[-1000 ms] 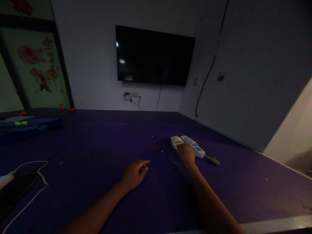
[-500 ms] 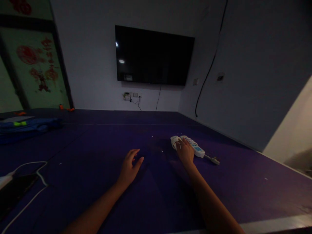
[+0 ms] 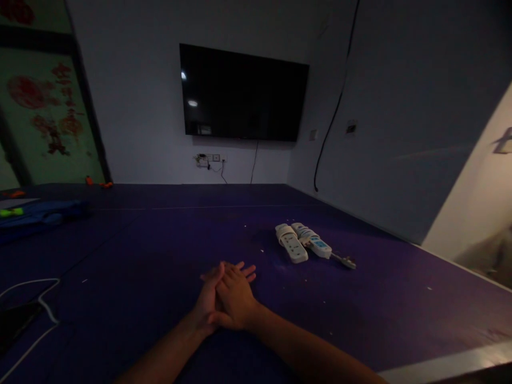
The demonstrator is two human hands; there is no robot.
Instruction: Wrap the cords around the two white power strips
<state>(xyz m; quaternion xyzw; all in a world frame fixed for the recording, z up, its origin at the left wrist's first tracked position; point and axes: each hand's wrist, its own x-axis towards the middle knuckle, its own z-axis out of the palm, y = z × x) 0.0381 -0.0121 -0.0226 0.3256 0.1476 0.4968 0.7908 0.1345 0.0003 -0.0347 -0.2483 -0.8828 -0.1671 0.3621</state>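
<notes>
My left hand (image 3: 207, 301) and my right hand (image 3: 237, 303) rest against each other low in the middle of the head view. The right one lies across the left palm, its fingers partly covered by the left thumb. Left fingertips stick out beyond it, stretched and apart. Neither hand holds an object. To the right and farther off, two white power strips lie side by side on the purple surface. The nearer power strip (image 3: 295, 248) has its cord wound round its far end. The other power strip (image 3: 321, 247) has blue sockets, and a plug (image 3: 349, 262) lies by its near end.
A white cable (image 3: 51, 312) and a dark flat device (image 3: 18, 322) lie on the purple surface (image 3: 152, 234) at left. Behind them is blue cloth (image 3: 60, 212). Small orange items (image 3: 88, 180) stand near the door. A television (image 3: 244, 93) hangs on the wall; a black cable (image 3: 330, 130) hangs at right.
My right hand has left the power strips and moved left and nearer, onto my left hand. The nearer strip now shows uncovered. The view has shifted slightly to the right.
</notes>
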